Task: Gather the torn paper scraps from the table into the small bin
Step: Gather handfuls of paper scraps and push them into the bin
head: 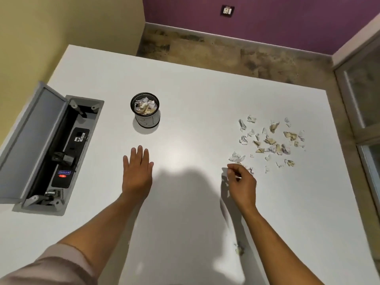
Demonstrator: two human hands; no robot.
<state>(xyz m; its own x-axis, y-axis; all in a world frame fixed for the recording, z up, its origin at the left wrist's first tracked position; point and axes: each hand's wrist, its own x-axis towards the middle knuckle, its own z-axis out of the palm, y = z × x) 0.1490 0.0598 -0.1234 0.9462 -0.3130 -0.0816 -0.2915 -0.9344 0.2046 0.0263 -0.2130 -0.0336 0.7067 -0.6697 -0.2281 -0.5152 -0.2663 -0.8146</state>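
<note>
Bin (146, 109) far left on surface (185, 202), part full. Scraps (271, 138) far right, most left. Right hand (241, 179) curled, pinching a scrap, probably. Left hand (137, 171) flat, empty.

Table (195, 95): plain white, glossy, no pattern. Small bin (146, 112), at 11 o'clock from frame centre: black rim and base, white label band with dark handwritten lettering; contents white and tan. Paper scraps (271, 138), at 3 o'clock: mixed white, cream and tan, some with faint grey marks. Cable box (55, 149), at 9 o'clock: grey lid and frame, black interior, one blue label, one red light. Left wall (72, 21): pale yellow. Far wall (267, 19): purple, carrying a dark socket plate (227, 10) with white inserts. Floor (236, 54): mottled brown and tan with dark blotches. Sleeve (61, 264), at 7 o'clock: pale pinkish beige.
</note>
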